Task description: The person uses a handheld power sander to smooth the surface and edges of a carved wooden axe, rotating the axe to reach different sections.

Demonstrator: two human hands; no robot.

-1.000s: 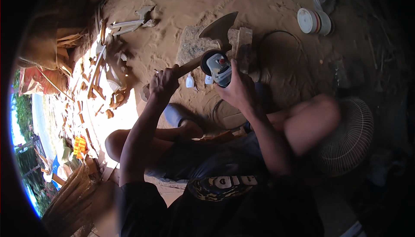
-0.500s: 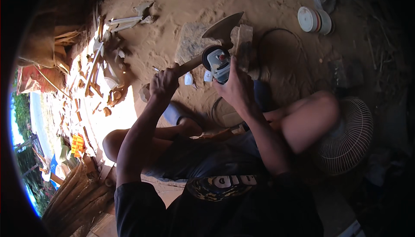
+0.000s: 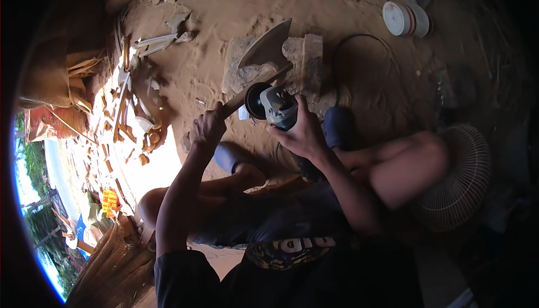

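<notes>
My left hand (image 3: 208, 129) is wrapped round the wooden handle of an axe with a broad curved blade (image 3: 266, 45). Its head end lies over the pale stone block (image 3: 233, 61), the blade pointing away from me. In my right hand (image 3: 306, 135) is a grey angle grinder (image 3: 281, 106), gripped by its body. The grinder's round dark disc (image 3: 256, 100) is at the side of the handle, a little below the head; whether it touches the wood I cannot tell.
Another block (image 3: 311, 55) stands right of the axe. A white tub (image 3: 397, 19) lies on the sandy ground at far right, with a dark cable (image 3: 337, 55) nearer. Wood pieces (image 3: 157, 41) are strewn at left. A round wire fan guard (image 3: 463, 179) is beside my right knee.
The axe has shifted left and turned slightly. The grinder has come down and left along the handle, away from the blade, and a small white piece beside it is now hidden.
</notes>
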